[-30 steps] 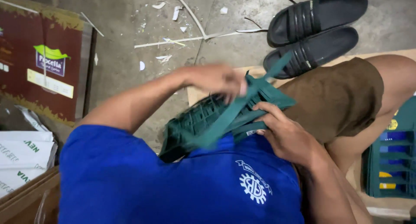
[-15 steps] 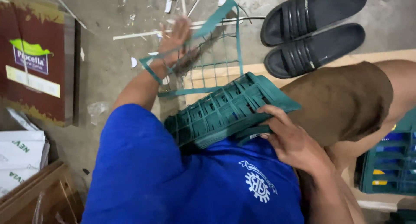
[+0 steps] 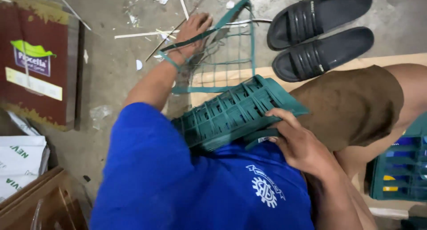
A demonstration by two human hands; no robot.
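Note:
A green plastic lattice piece (image 3: 235, 112), like a folded crate or basket part, rests against my blue shirt and lap. My right hand (image 3: 298, 143) grips its lower right edge. My left hand (image 3: 193, 32) is stretched out ahead over the concrete floor, fingers closed on a thin green grid panel (image 3: 227, 52) with a strap-like rim, pulled away from the lattice piece. A green band loops around my left wrist.
A pair of black slide sandals (image 3: 320, 30) lies at the upper right. A dark red cardboard box (image 3: 38, 61) stands at the left, white packages (image 3: 20, 161) below it. A green crate (image 3: 400, 167) holding items sits at the right. White strips and scraps litter the floor.
My left hand has moved from my lap out forward and left, drawing the thin green grid panel away from the lattice piece. My right hand stays on the lattice piece.

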